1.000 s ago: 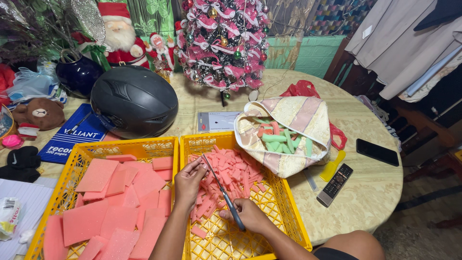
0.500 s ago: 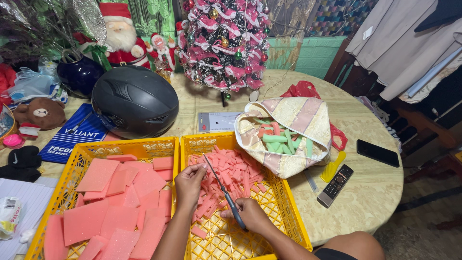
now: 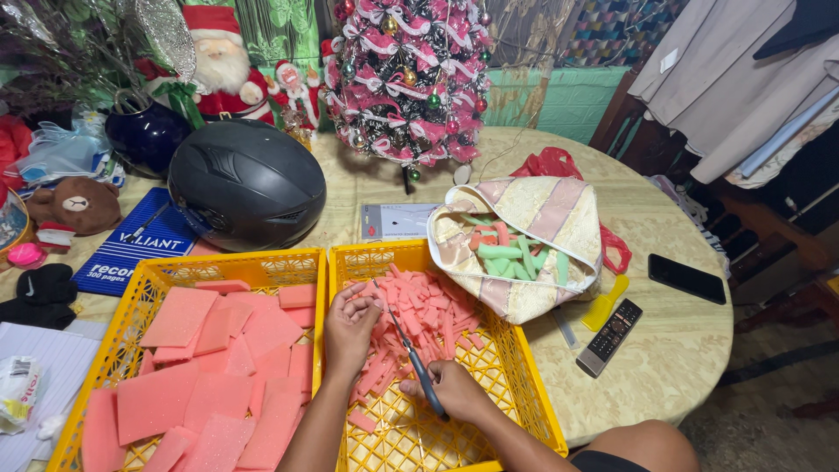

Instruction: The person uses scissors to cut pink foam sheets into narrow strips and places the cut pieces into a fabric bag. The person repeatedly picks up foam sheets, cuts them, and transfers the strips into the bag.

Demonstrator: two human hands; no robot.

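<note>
- The scissors (image 3: 409, 350) are held in the right hand (image 3: 456, 391), fingers closed around the blue handles. The blades point up and to the left, over the pile of pink strips (image 3: 419, 328).
- The left hand (image 3: 350, 328) is at the tip of the blades. A small pink piece seems to be pinched in its fingers, but it is too small to be sure.
- Compared with a second ago, the left hand is opened a little more and is moved slightly toward the far left corner of the right yellow crate (image 3: 524, 393). The scissors are hardly moved. It looks like one more strip is being snipped.
- The strips are piled in the far half of the right crate; its near half is mostly bare.
- Big pink sheets (image 3: 210, 367) are spread in the left yellow crate (image 3: 131, 306), not yet cut.
- A cloth bag (image 3: 533, 227) with green and pink strips is touching the right crate's far right corner, on the table (image 3: 673, 350).
</note>
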